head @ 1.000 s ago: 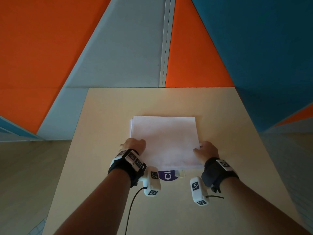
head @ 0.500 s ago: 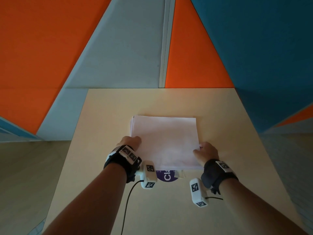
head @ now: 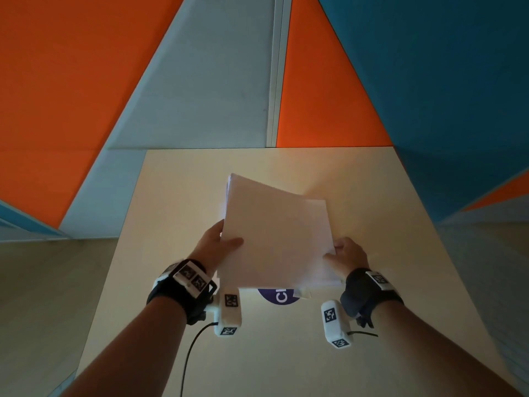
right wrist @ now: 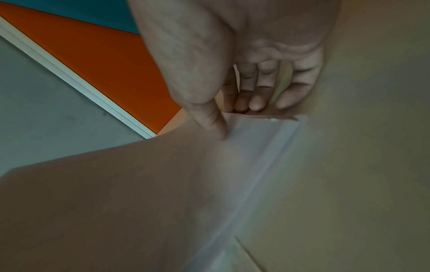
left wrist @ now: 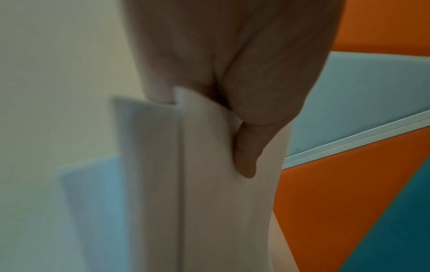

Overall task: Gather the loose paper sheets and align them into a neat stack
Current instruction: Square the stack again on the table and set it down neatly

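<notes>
Both grips pinching paper sheets

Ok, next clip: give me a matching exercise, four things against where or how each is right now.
Things:
1. left hand
2. right hand
3. paper sheets
4. purple sticker

States:
A. flat on the table, partly hidden
B. lifted higher on its left side
C. pinches the sheets' right edge
D. grips the sheets' left edge, thumb on top

Pairs: 1-D, 2-C, 3-B, 4-A
</notes>
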{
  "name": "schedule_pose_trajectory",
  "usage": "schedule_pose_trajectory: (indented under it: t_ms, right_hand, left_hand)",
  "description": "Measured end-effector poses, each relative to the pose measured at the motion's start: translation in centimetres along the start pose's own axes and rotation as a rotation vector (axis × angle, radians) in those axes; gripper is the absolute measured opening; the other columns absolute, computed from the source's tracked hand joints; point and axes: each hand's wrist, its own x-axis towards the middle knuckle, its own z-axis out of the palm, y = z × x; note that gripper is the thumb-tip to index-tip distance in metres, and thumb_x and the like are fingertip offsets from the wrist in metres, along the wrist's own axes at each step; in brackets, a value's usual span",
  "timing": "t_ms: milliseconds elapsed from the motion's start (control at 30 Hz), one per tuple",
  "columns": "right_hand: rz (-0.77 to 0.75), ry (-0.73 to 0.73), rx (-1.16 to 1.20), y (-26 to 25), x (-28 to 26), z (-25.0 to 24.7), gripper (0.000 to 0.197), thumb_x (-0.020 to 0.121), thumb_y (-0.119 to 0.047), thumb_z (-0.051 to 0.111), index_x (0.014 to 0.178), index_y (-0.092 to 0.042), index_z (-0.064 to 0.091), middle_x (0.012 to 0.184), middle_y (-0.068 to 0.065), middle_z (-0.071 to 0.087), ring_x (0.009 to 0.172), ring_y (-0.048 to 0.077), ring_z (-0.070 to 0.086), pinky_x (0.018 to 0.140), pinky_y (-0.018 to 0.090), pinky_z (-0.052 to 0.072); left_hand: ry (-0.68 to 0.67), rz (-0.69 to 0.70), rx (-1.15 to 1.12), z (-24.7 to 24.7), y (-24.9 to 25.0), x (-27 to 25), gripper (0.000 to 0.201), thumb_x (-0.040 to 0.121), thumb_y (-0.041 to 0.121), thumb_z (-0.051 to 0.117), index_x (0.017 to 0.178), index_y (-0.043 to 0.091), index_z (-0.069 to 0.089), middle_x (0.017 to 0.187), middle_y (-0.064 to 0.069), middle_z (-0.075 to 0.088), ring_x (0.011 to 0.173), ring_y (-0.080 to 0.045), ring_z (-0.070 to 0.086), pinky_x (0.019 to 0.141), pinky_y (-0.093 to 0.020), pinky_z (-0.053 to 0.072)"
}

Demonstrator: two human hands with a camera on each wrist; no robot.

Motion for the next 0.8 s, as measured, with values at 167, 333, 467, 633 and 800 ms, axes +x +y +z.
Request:
schedule_pose_trajectory:
  t_ms: [167,333,467,633,800]
  right_hand:
    - [-0.034,-0.077,0.379,-0.3,-1.1,-1.8,0.081,0.072,-0.023,0.087,0.138,-0.013,0.041,0.134,0.0,0.048,0.123,0.023,0.051,0.098,0.037,0.046]
    - [-0.147,-0.142,0.596,-2.1,-3.4,-5.2,0.063,0.06,-0.027,0.092,0.101,0.002,0.054,0.09,0.008,0.052,0.083,0.024,0.055,0.077,0.042,0.051]
    - [-0.325,-0.073,0.7,-3.3,-5.5,-6.2,0.025,0.071,-0.007,0.084,0.089,0.0,0.068,0.089,0.014,0.074,0.078,0.025,0.071,0.069,0.031,0.056]
    - [-0.435,0.035,0.758,-3.4,-7.5,-4.9,0.021,0.079,0.008,0.075,0.094,-0.007,0.072,0.09,0.001,0.076,0.077,0.007,0.072,0.069,0.018,0.056]
    - [-0.418,0.044,0.733,-2.2,-7.2,-3.6,0.023,0.081,0.004,0.074,0.092,-0.015,0.07,0.09,-0.003,0.076,0.076,0.005,0.072,0.069,0.018,0.056]
  left_hand:
    - [-0.077,0.188,-0.019,-1.8,1.6,-3.6,0.036,0.077,0.014,0.068,0.111,0.025,0.066,0.105,-0.007,0.074,0.094,-0.027,0.07,0.082,-0.044,0.058]
    - [-0.082,0.34,-0.051,-3.1,3.4,-6.2,0.029,0.078,0.011,0.066,0.105,0.023,0.069,0.099,-0.001,0.075,0.087,-0.017,0.071,0.076,-0.035,0.06]
    - [0.009,0.487,0.011,-2.5,4.4,-6.9,0.032,0.09,0.0,0.061,0.104,0.029,0.065,0.089,0.017,0.075,0.08,-0.001,0.07,0.07,-0.019,0.057]
    - [0.247,0.569,0.08,-1.4,2.1,-6.3,0.031,0.09,0.005,0.063,0.11,0.029,0.062,0.09,0.023,0.072,0.081,0.01,0.066,0.081,-0.019,0.054]
    - [0.246,0.44,-0.015,-0.7,-0.9,-5.0,0.031,0.084,-0.001,0.067,0.103,0.023,0.064,0.096,0.008,0.073,0.084,-0.001,0.07,0.088,-0.039,0.056]
